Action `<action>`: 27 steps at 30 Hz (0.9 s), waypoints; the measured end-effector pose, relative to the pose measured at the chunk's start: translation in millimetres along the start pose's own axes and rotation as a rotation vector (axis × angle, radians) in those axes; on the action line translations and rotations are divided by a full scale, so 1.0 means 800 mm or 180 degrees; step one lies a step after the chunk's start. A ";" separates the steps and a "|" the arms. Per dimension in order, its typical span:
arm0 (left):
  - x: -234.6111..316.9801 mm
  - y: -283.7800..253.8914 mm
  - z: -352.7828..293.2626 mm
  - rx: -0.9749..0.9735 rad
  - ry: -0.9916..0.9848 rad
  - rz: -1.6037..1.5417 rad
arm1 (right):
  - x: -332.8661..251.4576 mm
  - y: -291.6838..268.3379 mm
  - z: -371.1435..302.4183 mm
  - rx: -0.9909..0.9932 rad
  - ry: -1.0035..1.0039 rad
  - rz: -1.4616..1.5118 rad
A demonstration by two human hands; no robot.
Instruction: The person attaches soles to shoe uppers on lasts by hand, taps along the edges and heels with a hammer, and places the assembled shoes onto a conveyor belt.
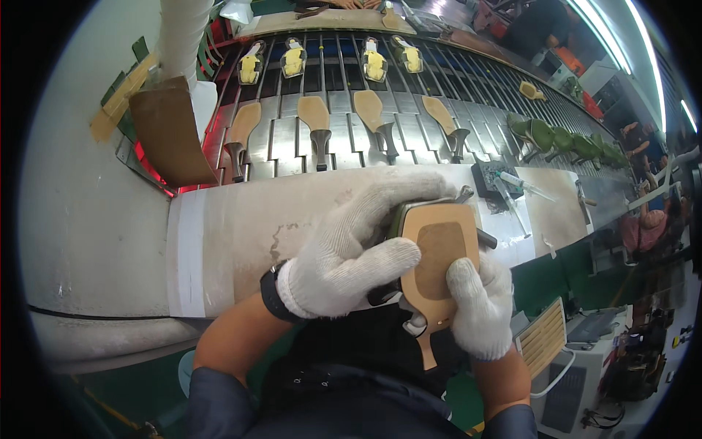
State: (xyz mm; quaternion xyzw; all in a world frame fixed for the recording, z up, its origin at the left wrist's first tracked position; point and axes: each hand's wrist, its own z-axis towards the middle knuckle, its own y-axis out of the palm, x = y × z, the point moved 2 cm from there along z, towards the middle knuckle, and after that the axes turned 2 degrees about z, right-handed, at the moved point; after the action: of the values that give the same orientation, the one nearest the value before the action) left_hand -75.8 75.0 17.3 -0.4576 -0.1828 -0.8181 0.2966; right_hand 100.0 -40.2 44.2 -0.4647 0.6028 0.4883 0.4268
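sole (442,256): between both hands, by the bench (245,212); likely light, stiff, smooth
left hand (351,256): gripping its left side
right hand (482,304): gripping, thumb on its face
best hold: probably the rim

A brown board (170,135) is standing by a white pipe (183,40), tube lights (605,35) are glowing, and a slatted panel (545,338) is slanting.

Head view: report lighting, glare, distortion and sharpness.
Head view: ceiling tubes glare at upper right and appear bowed; head view: a red glow tints the left edge of the conveyor; head view: the outer rim falls to black; head view: left hand, right hand and tan sole look clear, the distant person in red softer.
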 end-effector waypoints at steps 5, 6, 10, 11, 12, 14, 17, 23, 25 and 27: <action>0.033 0.025 -0.051 0.0736 -0.0233 -0.0626 | 0.008 0.019 -0.035 -0.0417 -0.0485 -0.0957; 0.046 0.030 -0.060 0.0930 -0.0370 -0.0586 | 0.010 0.022 -0.039 -0.0604 -0.0598 -0.1367; 0.073 0.037 -0.082 0.1406 -0.0727 -0.0764 | 0.023 0.038 -0.051 -0.0577 -0.0752 -0.1528; 0.075 0.037 -0.085 0.1566 -0.0798 -0.0896 | 0.020 0.043 -0.050 -0.0565 -0.0806 -0.1632; 0.077 0.036 -0.086 0.1577 -0.0834 -0.0858 | 0.016 0.046 -0.048 -0.0582 -0.0796 -0.1582; 0.081 0.031 -0.087 0.1619 -0.0800 -0.0640 | 0.008 0.051 -0.045 -0.0741 -0.0947 -0.2001; 0.100 0.021 -0.083 0.1428 -0.0998 -0.0060 | 0.005 0.061 -0.044 -0.0849 -0.0819 -0.1882; 0.101 0.002 -0.086 0.2042 -0.0737 0.0800 | 0.010 0.075 -0.019 -0.0955 -0.1384 -0.1800; 0.094 -0.011 -0.095 0.2093 -0.0728 0.1048 | 0.016 0.065 -0.015 -0.0895 -0.1109 -0.1756; 0.097 -0.014 -0.099 0.2164 -0.0768 0.1357 | 0.023 0.063 -0.008 -0.0835 -0.1209 -0.1761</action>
State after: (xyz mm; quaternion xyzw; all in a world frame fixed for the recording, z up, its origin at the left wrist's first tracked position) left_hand -164.9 13.7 42.8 -0.4538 -0.3771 -0.5720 0.5698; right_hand 46.3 -44.7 37.0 -0.5621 0.2964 0.5052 0.5839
